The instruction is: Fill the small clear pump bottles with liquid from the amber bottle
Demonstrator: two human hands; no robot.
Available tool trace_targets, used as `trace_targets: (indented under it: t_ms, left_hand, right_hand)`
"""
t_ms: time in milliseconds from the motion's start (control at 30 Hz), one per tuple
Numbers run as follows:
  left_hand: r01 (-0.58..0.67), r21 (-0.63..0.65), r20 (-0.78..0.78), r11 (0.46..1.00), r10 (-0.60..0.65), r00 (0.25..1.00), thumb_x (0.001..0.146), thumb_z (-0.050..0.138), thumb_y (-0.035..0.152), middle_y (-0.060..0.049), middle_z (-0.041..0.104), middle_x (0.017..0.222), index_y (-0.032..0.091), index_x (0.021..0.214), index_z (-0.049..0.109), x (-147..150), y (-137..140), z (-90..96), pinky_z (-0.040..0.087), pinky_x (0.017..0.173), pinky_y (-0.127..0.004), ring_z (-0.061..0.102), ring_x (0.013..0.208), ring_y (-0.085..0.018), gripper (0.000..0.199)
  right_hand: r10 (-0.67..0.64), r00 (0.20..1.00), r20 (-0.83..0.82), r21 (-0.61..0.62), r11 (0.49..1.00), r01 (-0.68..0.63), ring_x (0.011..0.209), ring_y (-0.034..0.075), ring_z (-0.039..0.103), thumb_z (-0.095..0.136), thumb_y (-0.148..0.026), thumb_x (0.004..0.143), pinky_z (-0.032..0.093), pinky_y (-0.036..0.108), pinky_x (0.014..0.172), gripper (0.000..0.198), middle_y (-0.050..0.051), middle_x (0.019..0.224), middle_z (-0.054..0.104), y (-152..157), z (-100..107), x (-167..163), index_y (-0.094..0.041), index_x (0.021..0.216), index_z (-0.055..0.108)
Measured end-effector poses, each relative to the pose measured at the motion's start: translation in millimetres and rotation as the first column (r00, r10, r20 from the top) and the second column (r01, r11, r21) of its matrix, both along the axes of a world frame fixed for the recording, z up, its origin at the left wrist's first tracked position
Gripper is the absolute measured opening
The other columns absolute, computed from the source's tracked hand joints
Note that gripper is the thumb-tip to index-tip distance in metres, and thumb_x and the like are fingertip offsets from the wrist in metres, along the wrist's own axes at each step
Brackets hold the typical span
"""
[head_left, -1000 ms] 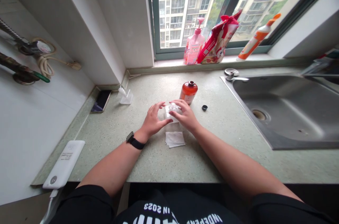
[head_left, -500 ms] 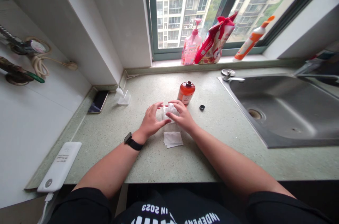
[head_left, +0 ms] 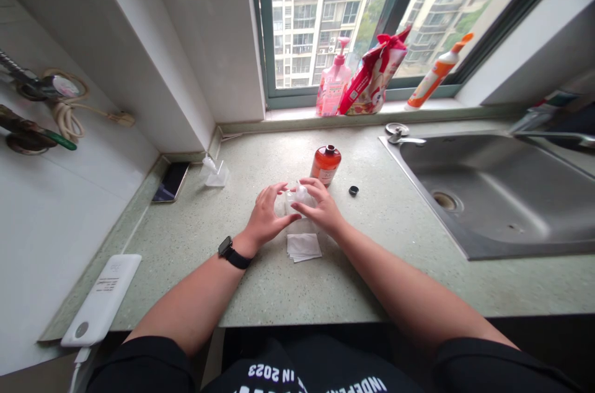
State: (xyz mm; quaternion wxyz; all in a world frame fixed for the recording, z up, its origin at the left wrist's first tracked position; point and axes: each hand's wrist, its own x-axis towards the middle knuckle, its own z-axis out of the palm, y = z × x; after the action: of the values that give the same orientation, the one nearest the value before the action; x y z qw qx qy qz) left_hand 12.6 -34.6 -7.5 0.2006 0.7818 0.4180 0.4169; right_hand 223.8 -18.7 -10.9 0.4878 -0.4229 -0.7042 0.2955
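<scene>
A small clear container (head_left: 290, 199) with a white top piece (head_left: 301, 192) stands on the counter between my hands. My left hand (head_left: 268, 213) curves around its left side, thumb in front and fingers behind. My right hand (head_left: 323, 207) closes thumb and fingers around the white top piece; its exact shape is partly hidden. Just behind stands an amber bottle (head_left: 325, 163) without its cap. The black cap (head_left: 354, 191) lies on the counter to the right. In front of the container is a small stack of white paper squares (head_left: 304, 246).
Another clear container (head_left: 216, 175) with a white top stands left, near a phone (head_left: 171, 182). A white power bank (head_left: 102, 300) with a cable lies at the left edge. The steel sink (head_left: 483, 244) is right. A pump bottle (head_left: 333, 89), red bag (head_left: 374, 74) and orange bottle (head_left: 434, 80) line the windowsill.
The camera view shifts slightly. My hands stay around the clear container, with the right fingers moving a little at the white top piece. Nothing else has visibly moved.
</scene>
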Motion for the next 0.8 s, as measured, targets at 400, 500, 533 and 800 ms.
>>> trace_targets:
  t_ms: [400, 500, 533, 800]
  left_hand:
    - [-0.026, 0.097, -0.016, 0.995, 0.027, 1.0, 0.086, 0.091, 0.051, -0.011, 0.072, 0.131, 0.026, 0.154, 0.048, -3, -1, 3.2, 0.052, 0.112, -0.054, 0.07, 0.12, -0.031, 0.084]
    - [-0.015, 0.135, -0.049, 0.991, 0.022, 0.999, 0.088, 0.088, 0.054, -0.012, 0.072, 0.133, 0.026, 0.154, 0.047, -2, -2, 3.6, 0.05, 0.115, -0.057, 0.07, 0.124, -0.032, 0.082]
    - [-0.01, 0.145, -0.061, 0.989, 0.019, 0.998, 0.089, 0.087, 0.055, -0.012, 0.072, 0.133, 0.026, 0.154, 0.047, -2, -3, 3.8, 0.049, 0.116, -0.058, 0.07, 0.125, -0.032, 0.082]
    - [-0.021, 0.189, -0.081, 0.982, 0.037, 0.996, 0.091, 0.086, 0.049, -0.013, 0.071, 0.136, 0.026, 0.153, 0.047, -3, -3, 6.9, 0.05, 0.117, -0.058, 0.068, 0.129, -0.033, 0.077]
  right_hand:
    - [0.007, 1.0, 0.01, 0.052, 0.999, -0.007, 0.122, 0.03, 0.068, 0.078, -0.056, 0.094, 0.054, 0.053, 0.112, 0.033, 0.011, 0.125, 0.071, -4, 6, 15, -0.027, 0.111, 0.079]
    - [0.04, 0.999, 0.022, 0.084, 0.996, -0.042, 0.122, 0.03, 0.068, 0.08, -0.056, 0.093, 0.055, 0.052, 0.111, 0.036, 0.01, 0.124, 0.072, -7, 10, 9, -0.029, 0.116, 0.08]
    - [0.042, 0.999, 0.017, 0.092, 0.995, -0.043, 0.121, 0.03, 0.069, 0.08, -0.056, 0.093, 0.056, 0.052, 0.11, 0.036, 0.01, 0.122, 0.072, -8, 12, 8, -0.029, 0.116, 0.081]
    - [-0.032, 0.999, -0.025, 0.146, 0.989, 0.036, 0.103, 0.026, 0.07, 0.078, -0.052, 0.097, 0.06, 0.045, 0.094, 0.034, 0.007, 0.107, 0.07, -19, 31, 18, -0.028, 0.121, 0.079]
